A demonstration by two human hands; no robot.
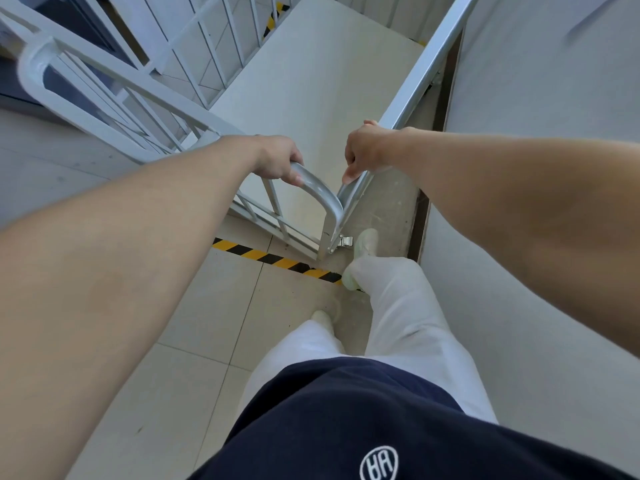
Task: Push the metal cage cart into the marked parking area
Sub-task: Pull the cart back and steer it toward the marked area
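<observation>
A person stands behind a metal cage cart (pixel 311 98), mid-push. The left hand (pixel 277 161) has its fingers (pixel 296 176) wrapped over the curved top rail at the cart's near corner. To the right, the right hand (pixel 363 150) clamps its fingers on the side rail. The cart sits beyond a yellow-and-black floor stripe (pixel 277 259), close beside a wall (pixel 536 98). It seems nearly parked; the next move likely calls for a short, straight push.

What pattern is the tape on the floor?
Diagonal yellow and black stripes on the floor tape, in the head view.
</observation>
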